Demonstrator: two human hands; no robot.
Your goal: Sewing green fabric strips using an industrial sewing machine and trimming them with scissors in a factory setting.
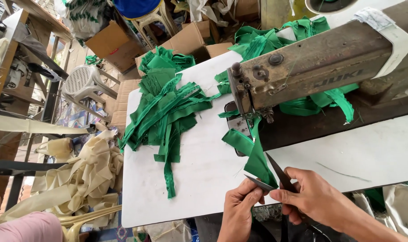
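Observation:
My right hand (pixel 313 197) grips a pair of dark scissors (pixel 270 175) with the blades apart, at the near edge of the white sewing table (pixel 199 175). My left hand (pixel 239 207) pinches the near end of a green fabric strip (pixel 253 154) right beside the blades. The strip runs up under the needle of an old beige sewing machine (pixel 311 62).
A pile of green fabric strips (pixel 166 112) lies on the table's left part, with more green pieces (pixel 262 42) behind the machine. Cream fabric (pixel 85 177) is heaped on the floor at left. Cardboard boxes (pixel 190 40) and a white plastic stool (pixel 85 80) stand beyond.

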